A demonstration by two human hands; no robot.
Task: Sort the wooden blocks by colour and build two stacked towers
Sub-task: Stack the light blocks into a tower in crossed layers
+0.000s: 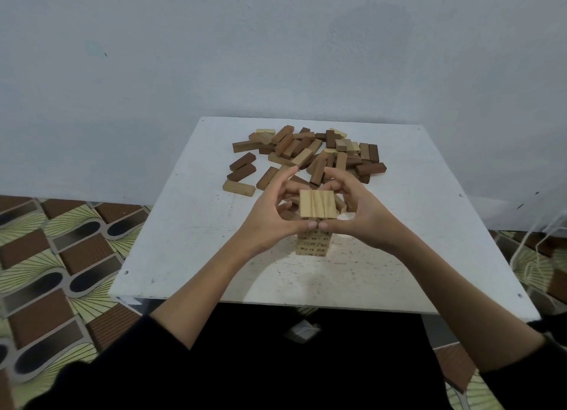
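Both hands, left hand (270, 216) and right hand (362, 213), cup the tall pale wooden block tower (316, 222) mid-table, fingers curled round its top layer; the loose pile of brown and pale blocks (306, 155) lies behind.

**Dim, flat, bluish light**

Soft and even, no glare anywhere. Faint shadows under the forearms on the white table (196, 225). Wide-angle bending at the edges, floor tiles (55, 256) curving. Slightly soft all over; black sleeves (129, 366) crushed, without detail.
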